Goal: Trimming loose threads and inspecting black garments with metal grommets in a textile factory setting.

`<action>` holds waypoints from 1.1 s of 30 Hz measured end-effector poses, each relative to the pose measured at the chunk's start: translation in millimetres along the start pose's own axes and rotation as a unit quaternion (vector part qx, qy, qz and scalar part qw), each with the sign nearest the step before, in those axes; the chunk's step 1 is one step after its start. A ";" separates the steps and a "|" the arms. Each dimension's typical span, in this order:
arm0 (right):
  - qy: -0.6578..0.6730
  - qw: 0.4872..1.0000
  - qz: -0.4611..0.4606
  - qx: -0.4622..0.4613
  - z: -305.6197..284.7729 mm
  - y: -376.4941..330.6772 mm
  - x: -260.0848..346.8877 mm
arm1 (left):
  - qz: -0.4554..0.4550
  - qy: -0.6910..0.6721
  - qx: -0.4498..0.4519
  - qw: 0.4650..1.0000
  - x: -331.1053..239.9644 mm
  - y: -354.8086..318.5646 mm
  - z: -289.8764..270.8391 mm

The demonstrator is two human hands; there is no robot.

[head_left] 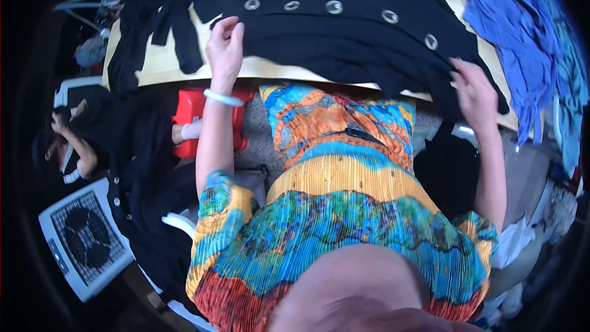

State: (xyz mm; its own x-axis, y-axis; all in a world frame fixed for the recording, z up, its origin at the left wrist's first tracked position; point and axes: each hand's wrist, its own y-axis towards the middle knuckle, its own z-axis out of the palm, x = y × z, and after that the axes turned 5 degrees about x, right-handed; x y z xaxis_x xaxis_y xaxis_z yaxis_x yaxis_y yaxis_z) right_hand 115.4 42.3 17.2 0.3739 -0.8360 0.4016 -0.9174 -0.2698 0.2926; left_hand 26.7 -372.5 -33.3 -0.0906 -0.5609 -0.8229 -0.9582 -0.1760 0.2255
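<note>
A long black garment (344,43) lies spread over the pale wooden table (166,74) in front of me. Several large, shiny round rings (334,7) run in a row along it, from left to right. My left hand (225,52), with a pale bracelet on its wrist, is over the garment's left end. Its fingers are bent, with the thumb standing apart from them, and no cloth shows between them. At the garment's near right part, my right hand (476,91) has its fingers curled closed on the black cloth's edge.
More black clothing (178,31) covers the table's left side. Blue cloth (516,31) hangs over the right end. Below stand a red plastic stool (187,110) and, at lower left, a grey box fan (86,240). Another person's arm (80,150) shows at far left.
</note>
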 end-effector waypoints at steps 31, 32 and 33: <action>0.069 0.957 -0.233 0.161 146.1 140.8 98.8 | -0.092 -0.172 0.224 0.955 1.2 102.1 -7.4; 0.068 0.967 -0.205 0.136 154.7 144.7 101.7 | -0.104 -0.163 0.236 0.952 -2.2 111.0 -8.0; 0.066 0.976 -0.178 0.110 161.0 149.4 104.7 | -0.114 -0.153 0.246 0.950 -2.2 120.6 -9.0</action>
State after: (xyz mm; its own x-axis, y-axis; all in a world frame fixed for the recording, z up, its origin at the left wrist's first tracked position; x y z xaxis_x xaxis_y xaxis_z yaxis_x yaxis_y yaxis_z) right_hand -4.4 -162.5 -36.8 0.6759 -0.6054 0.4203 -0.7271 -0.6410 0.2459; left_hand -86.3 -399.8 0.3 0.1328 -0.2782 -0.9513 -0.9666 0.1760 -0.1864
